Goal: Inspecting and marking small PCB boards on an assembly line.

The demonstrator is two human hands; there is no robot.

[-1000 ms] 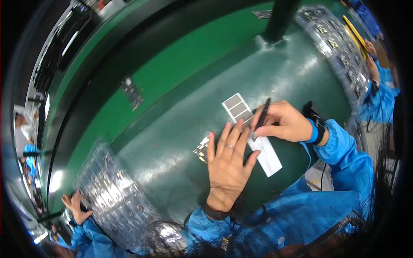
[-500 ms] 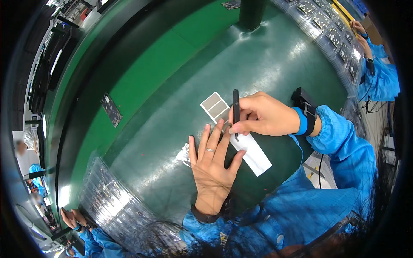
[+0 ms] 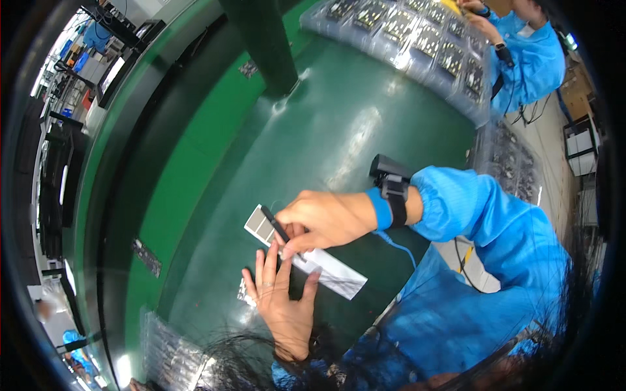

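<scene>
A narrow white strip (image 3: 339, 275) lies slantwise on the dark green mat, with grey rectangular pieces (image 3: 259, 225) on its far left end. My right hand (image 3: 326, 218) pinches slim black tweezers (image 3: 274, 223), their lower end down at the middle of the strip. Just below it, my left hand (image 3: 285, 314) rests palm down with its fingers spread. Its fingertips touch the strip's near edge beside the tweezers. The exact tip contact is partly hidden by my fingers. Small white scraps (image 3: 244, 293) lie by the left hand's outer fingers.
A circuit board (image 3: 147, 258) sits on the bright green lane at left. A dark green post (image 3: 262, 52) rises at the far side. Clear trays of boards (image 3: 417, 47) stand far right, others (image 3: 171, 355) near left. A blue cord (image 3: 399, 247) trails from my right wrist. Another person (image 3: 531, 62) works beyond.
The whole view has swung, so the hands and strip now appear lower and farther left. The tweezers lean more to the left at their top. Both hands stay at the strip.
</scene>
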